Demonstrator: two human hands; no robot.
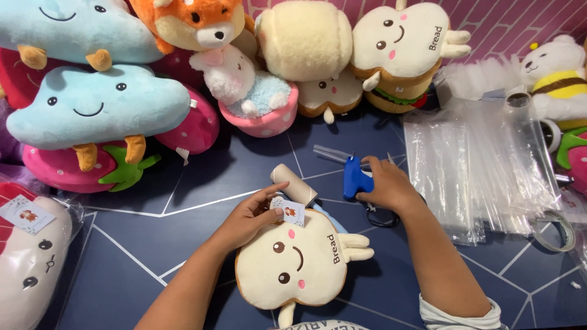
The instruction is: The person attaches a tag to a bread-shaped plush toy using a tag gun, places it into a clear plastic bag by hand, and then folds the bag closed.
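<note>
A cream bread-slice plush [296,263] with a smiling face lies on the dark blue mat [183,183] right in front of me. My left hand [251,214] rests on its top edge and pinches a small paper tag [289,211] there. My right hand [385,186] grips a blue tagging gun [354,176] just beyond the plush, its tip pointing away from me. A beige roll [293,183] lies between the two hands.
Plush toys crowd the back: blue clouds [92,104], strawberries [73,168], a fox [195,21], more bread slices [400,36], a bee bear [559,76]. A stack of clear plastic bags [483,165] lies to the right. A bagged plush [30,263] is at the left edge.
</note>
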